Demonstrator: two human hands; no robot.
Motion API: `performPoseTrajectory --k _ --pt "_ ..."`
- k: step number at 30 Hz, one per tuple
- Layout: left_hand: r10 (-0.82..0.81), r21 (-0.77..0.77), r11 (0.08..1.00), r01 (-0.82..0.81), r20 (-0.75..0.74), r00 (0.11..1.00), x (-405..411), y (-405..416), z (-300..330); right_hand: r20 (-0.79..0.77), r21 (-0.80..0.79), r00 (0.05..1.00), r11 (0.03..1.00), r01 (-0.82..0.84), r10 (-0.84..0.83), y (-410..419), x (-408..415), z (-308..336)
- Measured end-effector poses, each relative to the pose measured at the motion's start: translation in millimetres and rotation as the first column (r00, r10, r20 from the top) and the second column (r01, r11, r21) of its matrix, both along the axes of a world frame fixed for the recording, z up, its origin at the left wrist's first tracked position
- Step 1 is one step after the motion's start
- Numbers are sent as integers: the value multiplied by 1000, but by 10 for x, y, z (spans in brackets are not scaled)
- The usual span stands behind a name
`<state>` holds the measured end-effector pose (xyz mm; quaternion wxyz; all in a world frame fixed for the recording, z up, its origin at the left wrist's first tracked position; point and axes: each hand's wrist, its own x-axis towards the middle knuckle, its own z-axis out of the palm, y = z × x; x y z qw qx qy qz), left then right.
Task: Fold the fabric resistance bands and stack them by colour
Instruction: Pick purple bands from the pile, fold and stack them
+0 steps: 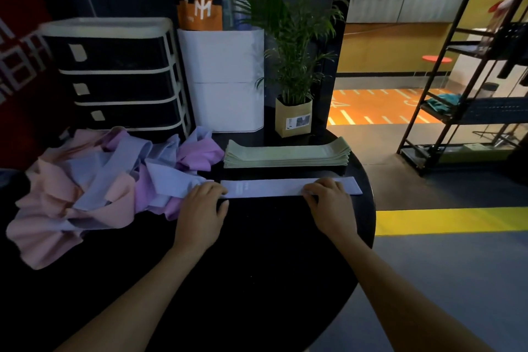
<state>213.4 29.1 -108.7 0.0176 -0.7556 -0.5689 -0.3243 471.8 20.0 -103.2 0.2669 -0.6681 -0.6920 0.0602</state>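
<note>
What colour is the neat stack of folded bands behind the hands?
Pale green: the stack of folded fabric bands, seen in the head view.

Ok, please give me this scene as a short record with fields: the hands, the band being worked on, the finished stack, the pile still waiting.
left hand: rests on the left end of the flat band, fingers laid over it
right hand: presses near the band's right end
blue band: flat on the black table, near edge
green stack: folded, behind the blue band
unsorted pile: pink, purple, blue bands, left side
</note>
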Motion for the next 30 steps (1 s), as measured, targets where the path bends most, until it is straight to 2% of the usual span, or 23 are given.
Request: performPoseTrajectory --k 5,10,14,18,22,25,30 --pt "49 9 999 -49 48 998 15 -23 34 27 14 1000 1000 7 -8 11 13 -16" --pt "276 -69 961 -268 302 913 -41 -4 52 45 39 999 999 13 -15 17 -22 -20" --pt "315 -161 947 -278 299 901 -42 -28 74 33 37 999 999 2 -3 -8 -77 26" --pt "298 -232 940 -250 198 934 -138 -6 145 -35 43 996 996 -83 84 -33 -401 160" --pt "253 -249 953 -170 355 900 -267 1 306 -109 38 974 980 -196 200 -7 -834 262" --pt "215 -248 961 -120 404 889 -417 -12 419 -157 7 953 965 -262 260 58 -1135 373" --pt "132 -110 989 -98 362 923 -658 -76 714 -211 -39 914 931 -362 346 164 -1611 512"
